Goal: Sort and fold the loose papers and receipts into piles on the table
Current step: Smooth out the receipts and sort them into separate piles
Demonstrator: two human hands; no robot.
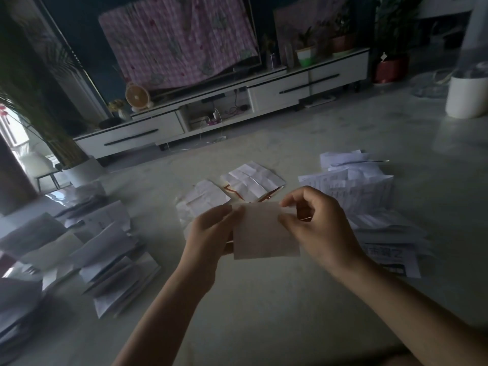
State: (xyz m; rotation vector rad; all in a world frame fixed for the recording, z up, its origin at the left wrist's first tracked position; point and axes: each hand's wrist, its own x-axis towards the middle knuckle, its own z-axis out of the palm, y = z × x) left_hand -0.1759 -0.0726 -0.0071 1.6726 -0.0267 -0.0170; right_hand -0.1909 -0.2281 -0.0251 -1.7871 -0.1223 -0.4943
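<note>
Pinching the paper slip (pixel 264 233) at its top, left hand (pixel 211 231) and right hand (pixel 317 223) may crease it crooked if corners mismatch.

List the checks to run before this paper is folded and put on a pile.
1. Both hands grip the paper: ok; left hand pinches its left edge, right hand its top right corner.
2. Paper off the table: ok.
3. Which pile it belongs to: cannot tell; the visible side looks blank.
4. Left pile, middle papers, right pile apart: ok.
5. Bare table below for folding: ok.
</note>
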